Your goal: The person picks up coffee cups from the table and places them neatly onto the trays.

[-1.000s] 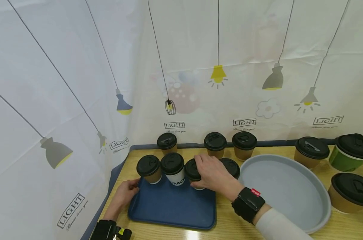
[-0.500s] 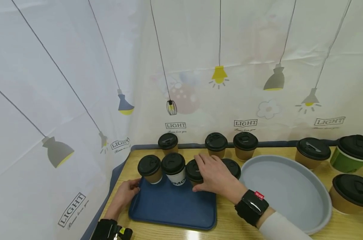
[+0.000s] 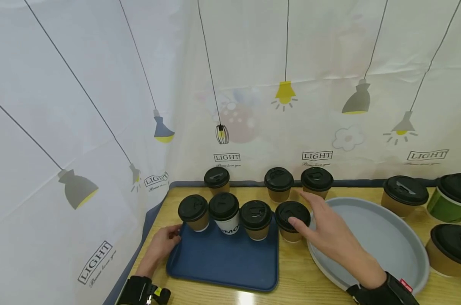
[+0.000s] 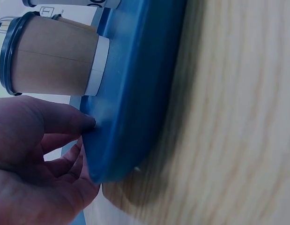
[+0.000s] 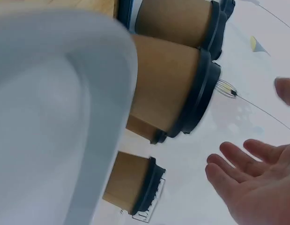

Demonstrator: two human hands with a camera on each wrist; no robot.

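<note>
My left hand [image 3: 162,245] pinches the left rim of the blue tray [image 3: 222,264]; the left wrist view shows a finger or thumb over its edge and other fingers outside it. Along the tray's far side stand a brown paper cup [image 3: 194,212], a white lettered cup [image 3: 224,214] and another brown cup [image 3: 256,220], all with black lids. Just right of the tray is a further brown cup [image 3: 292,218]. Beside it hovers my right hand [image 3: 331,233], its thumb over the lid in the head view. The right wrist view shows this hand [image 5: 257,173] open, apart from the cups.
A round grey tray [image 3: 375,241] lies to the right, under my right forearm. Lidded cups stand behind: one brown cup [image 3: 217,180] at left and two in the middle. At far right are a green cup [image 3: 449,203] and brown ones. A printed curtain [image 3: 253,106] hangs behind the table.
My right hand has let go of the third cup on the tray and moved right, to the brown cup beside the tray. My left hand still holds the tray rim.
</note>
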